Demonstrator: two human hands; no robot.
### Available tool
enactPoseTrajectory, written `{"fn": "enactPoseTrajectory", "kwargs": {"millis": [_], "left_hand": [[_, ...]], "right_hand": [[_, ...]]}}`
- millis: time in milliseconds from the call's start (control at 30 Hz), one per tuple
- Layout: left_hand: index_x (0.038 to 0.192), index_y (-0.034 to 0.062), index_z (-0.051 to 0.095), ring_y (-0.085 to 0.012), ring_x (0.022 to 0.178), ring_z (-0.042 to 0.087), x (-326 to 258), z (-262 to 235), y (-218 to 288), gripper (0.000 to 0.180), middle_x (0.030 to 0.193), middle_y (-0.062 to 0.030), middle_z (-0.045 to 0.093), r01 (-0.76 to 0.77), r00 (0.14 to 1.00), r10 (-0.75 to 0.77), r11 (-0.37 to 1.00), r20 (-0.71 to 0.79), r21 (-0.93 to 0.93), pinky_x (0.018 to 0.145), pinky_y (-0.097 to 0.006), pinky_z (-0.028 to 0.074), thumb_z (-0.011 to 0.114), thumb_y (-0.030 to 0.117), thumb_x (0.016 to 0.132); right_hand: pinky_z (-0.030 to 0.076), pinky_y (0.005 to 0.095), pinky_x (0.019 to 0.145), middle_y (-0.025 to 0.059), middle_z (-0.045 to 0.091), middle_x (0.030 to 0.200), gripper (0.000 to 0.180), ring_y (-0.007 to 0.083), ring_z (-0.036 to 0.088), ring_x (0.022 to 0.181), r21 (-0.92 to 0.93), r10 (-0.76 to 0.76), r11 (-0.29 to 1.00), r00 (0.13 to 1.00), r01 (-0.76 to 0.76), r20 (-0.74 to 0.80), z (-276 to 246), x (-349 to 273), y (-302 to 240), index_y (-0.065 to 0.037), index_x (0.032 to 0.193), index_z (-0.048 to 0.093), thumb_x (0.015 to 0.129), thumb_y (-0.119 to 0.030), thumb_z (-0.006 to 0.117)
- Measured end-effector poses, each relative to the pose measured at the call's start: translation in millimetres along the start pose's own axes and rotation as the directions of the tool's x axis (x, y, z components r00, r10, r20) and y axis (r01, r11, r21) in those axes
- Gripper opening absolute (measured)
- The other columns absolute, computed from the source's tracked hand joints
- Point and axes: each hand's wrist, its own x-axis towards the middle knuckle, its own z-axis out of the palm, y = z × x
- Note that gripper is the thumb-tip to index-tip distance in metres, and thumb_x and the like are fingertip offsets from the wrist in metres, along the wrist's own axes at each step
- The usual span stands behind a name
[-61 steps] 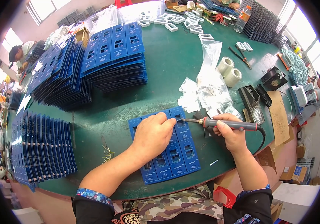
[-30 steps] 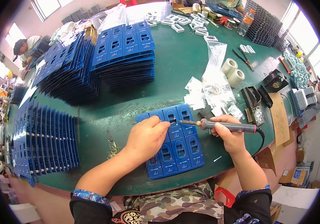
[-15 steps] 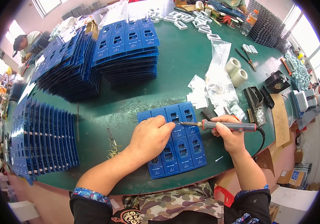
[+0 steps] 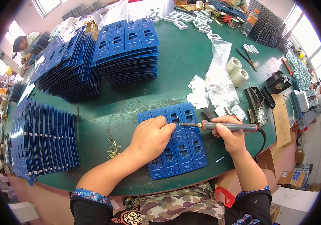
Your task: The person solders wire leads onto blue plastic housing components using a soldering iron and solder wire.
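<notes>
A blue circuit board panel (image 4: 181,157) with several rectangular cut-outs lies flat in front of me on the green table. My right hand (image 4: 231,137) is closed round the grey-and-red handle of a soldering iron (image 4: 226,126). Its tip points left and reaches the upper middle of the panel. Over the panel's left part, my left hand (image 4: 151,137) is closed, thumb and forefinger pinched close to the iron's tip. Whatever sits between those fingertips is too small to make out. A few thin yellowish wire pieces (image 4: 113,150) lie beside my left forearm.
Blue panels stand in stacks at far left (image 4: 126,48) and near left (image 4: 44,138). On the right are a plastic bag (image 4: 220,82), tape rolls (image 4: 240,78), pliers (image 4: 247,60) and a black iron stand (image 4: 257,105). White frames (image 4: 181,25) lie at the back. Other people work farther off.
</notes>
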Motion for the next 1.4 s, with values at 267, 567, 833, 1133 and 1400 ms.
{"fn": "enactPoseTrajectory", "kwargs": {"millis": [267, 567, 833, 1133, 1400], "left_hand": [[0.093, 0.0078, 0.066, -0.0278, 0.067, 0.057, 1.2, 0.4, 0.1, 0.013, 0.074, -0.0072, 0.054, -0.014, 1.0, 0.014, 1.0, 0.006, 0.013, 0.056, -0.04, 0.046, 0.066, 0.007, 0.08], [0.094, 0.0075, 0.066, -0.0276, 0.067, 0.057, -0.6, 0.9, -0.3, 0.014, 0.074, -0.007, 0.053, -0.018, 1.0, 0.018, 1.0, -0.014, -0.004, 0.056, -0.039, 0.046, 0.067, 0.008, 0.08], [0.094, 0.0074, 0.065, -0.0272, 0.067, 0.057, 0.2, -0.4, 0.7, 0.014, 0.074, -0.0069, 0.053, -0.018, 1.0, 0.018, 1.0, 0.021, 0.007, 0.056, -0.039, 0.046, 0.066, 0.009, 0.081], [0.095, 0.0076, 0.065, -0.0276, 0.066, 0.056, 1.2, 0.6, 0.0, 0.014, 0.074, -0.0073, 0.052, -0.026, 0.999, 0.026, 0.999, 0.035, 0.018, 0.056, -0.04, 0.045, 0.066, 0.01, 0.081], [0.093, 0.0081, 0.066, -0.0289, 0.068, 0.059, 5.1, -3.4, -4.6, 0.013, 0.075, -0.0083, 0.055, 0.002, 0.999, -0.002, 1.0, -0.054, 0.004, 0.058, -0.04, 0.048, 0.067, 0.009, 0.08]], "right_hand": [[0.049, 0.0242, 0.066, 0.007, 0.065, 0.08, 0.02, 0.0105, 0.059, 0.071, -0.007, 0.005, 1.0, 1.0, -0.005, 0.0, -0.9, 0.2, 0.8, 0.004, 0.103, 0.064, 0.088, -0.009, 0.061], [0.049, 0.0241, 0.066, 0.0071, 0.065, 0.08, 0.02, 0.0107, 0.06, 0.071, 0.005, -0.032, 0.999, 0.999, 0.032, -0.003, -2.5, -1.2, 3.0, 0.004, 0.103, 0.064, 0.088, -0.01, 0.062], [0.049, 0.0241, 0.066, 0.0067, 0.064, 0.08, 0.02, 0.0107, 0.06, 0.071, -0.01, -0.019, 1.0, 1.0, 0.019, 0.015, -1.5, -0.8, 1.4, 0.004, 0.103, 0.064, 0.088, -0.009, 0.062], [0.049, 0.0243, 0.066, 0.007, 0.065, 0.08, 0.021, 0.0107, 0.06, 0.071, -0.017, -0.023, 1.0, 1.0, 0.023, 0.016, -2.9, -0.6, 3.7, 0.004, 0.102, 0.064, 0.088, -0.01, 0.062], [0.049, 0.0242, 0.065, 0.0062, 0.065, 0.079, 0.021, 0.01, 0.059, 0.071, -0.022, -0.023, 1.0, 0.999, 0.022, -0.035, -2.7, 2.2, -4.4, 0.004, 0.103, 0.064, 0.088, -0.012, 0.062]]}}
